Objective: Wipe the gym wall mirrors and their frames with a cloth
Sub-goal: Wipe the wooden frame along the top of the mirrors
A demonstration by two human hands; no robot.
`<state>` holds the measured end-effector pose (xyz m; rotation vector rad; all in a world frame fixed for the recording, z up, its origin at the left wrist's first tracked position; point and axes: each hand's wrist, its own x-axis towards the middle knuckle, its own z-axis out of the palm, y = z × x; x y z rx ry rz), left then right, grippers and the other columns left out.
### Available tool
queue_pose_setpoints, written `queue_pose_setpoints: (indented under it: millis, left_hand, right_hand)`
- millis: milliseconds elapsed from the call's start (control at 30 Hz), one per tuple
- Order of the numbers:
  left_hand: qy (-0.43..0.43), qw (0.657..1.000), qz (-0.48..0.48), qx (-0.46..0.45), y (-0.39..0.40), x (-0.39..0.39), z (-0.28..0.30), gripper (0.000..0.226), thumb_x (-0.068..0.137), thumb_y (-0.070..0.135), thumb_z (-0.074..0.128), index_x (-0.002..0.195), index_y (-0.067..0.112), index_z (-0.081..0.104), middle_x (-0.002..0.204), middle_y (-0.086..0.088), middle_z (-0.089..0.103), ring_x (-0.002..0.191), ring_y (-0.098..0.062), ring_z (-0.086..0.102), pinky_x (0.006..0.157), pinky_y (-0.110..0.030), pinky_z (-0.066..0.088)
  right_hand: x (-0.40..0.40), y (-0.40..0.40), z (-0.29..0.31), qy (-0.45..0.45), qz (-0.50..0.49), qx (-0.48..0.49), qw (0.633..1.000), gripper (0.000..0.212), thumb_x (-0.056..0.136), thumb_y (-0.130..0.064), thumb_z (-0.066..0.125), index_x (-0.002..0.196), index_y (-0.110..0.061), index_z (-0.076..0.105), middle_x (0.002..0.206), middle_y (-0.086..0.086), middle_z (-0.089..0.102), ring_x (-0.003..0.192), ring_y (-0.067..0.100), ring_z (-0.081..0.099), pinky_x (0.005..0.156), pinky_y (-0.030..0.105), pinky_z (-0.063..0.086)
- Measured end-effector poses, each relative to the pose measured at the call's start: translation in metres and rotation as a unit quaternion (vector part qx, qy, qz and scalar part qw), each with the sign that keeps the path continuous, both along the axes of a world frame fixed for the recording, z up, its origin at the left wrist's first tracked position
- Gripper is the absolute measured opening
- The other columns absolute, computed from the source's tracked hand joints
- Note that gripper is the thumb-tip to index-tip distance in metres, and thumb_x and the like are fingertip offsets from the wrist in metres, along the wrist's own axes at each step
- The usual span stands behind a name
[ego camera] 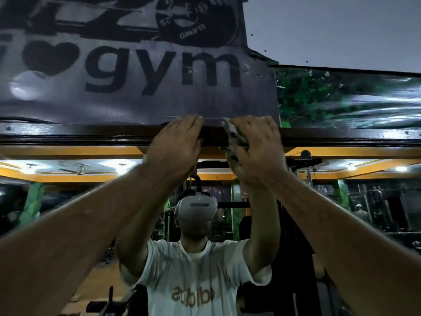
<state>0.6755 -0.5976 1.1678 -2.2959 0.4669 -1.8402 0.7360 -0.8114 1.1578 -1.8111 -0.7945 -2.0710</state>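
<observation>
Both arms reach up to the dark wooden top frame [91,135] of the wall mirror [68,201]. My left hand [175,147] lies with straight fingers on the frame's upper edge. My right hand [257,149] grips a crumpled grey-white cloth [232,137] and presses it against the frame just to the right of the left hand. The cloth is mostly hidden under the palm. The mirror below shows a person in a white shirt and a headset.
A grey "gym" banner [141,87] hangs directly above the frame. A green leafy poster [341,101] is to its right. The mirror reflects gym machines, an orange ceiling trim and lights.
</observation>
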Motion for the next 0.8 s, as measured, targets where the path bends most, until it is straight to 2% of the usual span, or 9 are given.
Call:
queue_pose_setpoints:
  millis: [133, 167, 300, 400, 500, 567, 633, 733, 800]
  left_hand:
    - [0.005, 1.000, 0.024, -0.001, 0.029, -0.011, 0.000, 0.052, 0.106, 0.042, 0.033, 0.147, 0.012, 0.042, 0.144, -0.011, 0.052, 0.134, -0.028, 0.047, 0.119, -0.048, 0.032]
    - [0.010, 1.000, 0.026, 0.004, 0.034, -0.012, 0.001, 0.053, 0.105, 0.041, 0.032, 0.148, 0.011, 0.041, 0.145, -0.011, 0.052, 0.135, -0.028, 0.046, 0.120, -0.047, 0.031]
    - [0.011, 1.000, 0.025, 0.012, 0.051, -0.011, 0.002, 0.052, 0.105, 0.033, 0.034, 0.151, 0.010, 0.037, 0.151, -0.012, 0.048, 0.140, -0.027, 0.042, 0.122, -0.046, 0.027]
    - [0.000, 0.999, 0.037, 0.023, 0.069, -0.017, -0.002, 0.052, 0.106, 0.033, 0.035, 0.152, 0.008, 0.036, 0.152, -0.013, 0.046, 0.141, -0.027, 0.041, 0.123, -0.044, 0.025]
    - [-0.017, 0.998, 0.057, 0.030, 0.090, -0.020, -0.005, 0.055, 0.107, 0.036, 0.033, 0.153, 0.008, 0.034, 0.156, -0.013, 0.042, 0.145, -0.027, 0.036, 0.124, -0.043, 0.020]
    - [-0.020, 0.998, 0.056, 0.013, 0.103, -0.022, -0.005, 0.055, 0.107, 0.038, 0.033, 0.152, 0.007, 0.036, 0.155, -0.014, 0.044, 0.145, -0.028, 0.037, 0.124, -0.044, 0.022]
    - [-0.016, 0.999, 0.050, 0.011, 0.110, -0.021, -0.004, 0.055, 0.107, 0.039, 0.033, 0.151, 0.006, 0.037, 0.153, -0.015, 0.045, 0.143, -0.029, 0.039, 0.124, -0.045, 0.023]
    - [-0.007, 0.999, 0.033, 0.020, 0.113, -0.020, -0.002, 0.053, 0.107, 0.036, 0.035, 0.152, 0.007, 0.036, 0.152, -0.015, 0.046, 0.143, -0.028, 0.039, 0.124, -0.045, 0.022]
    - [-0.008, 0.999, 0.032, 0.027, 0.118, -0.021, -0.002, 0.054, 0.106, 0.035, 0.036, 0.152, 0.007, 0.036, 0.153, -0.014, 0.045, 0.144, -0.027, 0.039, 0.124, -0.044, 0.023]
  right_hand:
    - [-0.001, 0.025, 0.004, -0.016, 0.007, 0.170, 0.985, 0.043, 0.095, -0.043, 0.049, 0.125, -0.019, 0.067, 0.117, 0.003, 0.067, 0.118, 0.025, 0.059, 0.118, 0.052, 0.029]
    - [-0.005, 0.041, 0.003, -0.007, -0.004, 0.181, 0.983, 0.042, 0.096, -0.044, 0.047, 0.125, -0.019, 0.066, 0.118, 0.003, 0.067, 0.119, 0.026, 0.057, 0.119, 0.055, 0.028]
    - [-0.017, 0.084, -0.007, 0.016, -0.055, 0.022, 0.998, 0.051, 0.093, -0.045, 0.053, 0.139, -0.022, 0.053, 0.138, 0.003, 0.057, 0.135, 0.025, 0.046, 0.125, 0.058, 0.018]
    - [-0.013, 0.073, -0.001, -0.003, -0.049, 0.005, 0.999, 0.054, 0.089, -0.043, 0.059, 0.137, -0.020, 0.057, 0.132, 0.004, 0.062, 0.129, 0.025, 0.052, 0.121, 0.056, 0.026]
    - [-0.009, 0.074, 0.004, -0.020, -0.044, 0.149, 0.988, 0.041, 0.094, -0.045, 0.050, 0.118, -0.017, 0.066, 0.113, 0.007, 0.067, 0.114, 0.029, 0.060, 0.114, 0.054, 0.033]
    - [-0.013, 0.095, 0.004, -0.011, -0.046, 0.212, 0.976, 0.042, 0.096, -0.046, 0.043, 0.113, -0.015, 0.066, 0.110, 0.009, 0.066, 0.114, 0.032, 0.060, 0.115, 0.059, 0.032]
    - [-0.021, 0.121, -0.001, -0.007, -0.045, 0.151, 0.987, 0.041, 0.095, -0.046, 0.043, 0.117, -0.017, 0.062, 0.117, 0.008, 0.064, 0.120, 0.030, 0.056, 0.118, 0.061, 0.027]
    - [-0.028, 0.134, -0.004, 0.012, -0.042, 0.033, 0.998, 0.043, 0.095, -0.045, 0.047, 0.131, -0.022, 0.056, 0.130, 0.002, 0.060, 0.130, 0.024, 0.049, 0.125, 0.054, 0.018]
    - [-0.024, 0.126, 0.001, 0.015, -0.053, 0.034, 0.998, 0.045, 0.094, -0.046, 0.047, 0.131, -0.022, 0.058, 0.128, 0.002, 0.062, 0.126, 0.023, 0.052, 0.122, 0.054, 0.023]
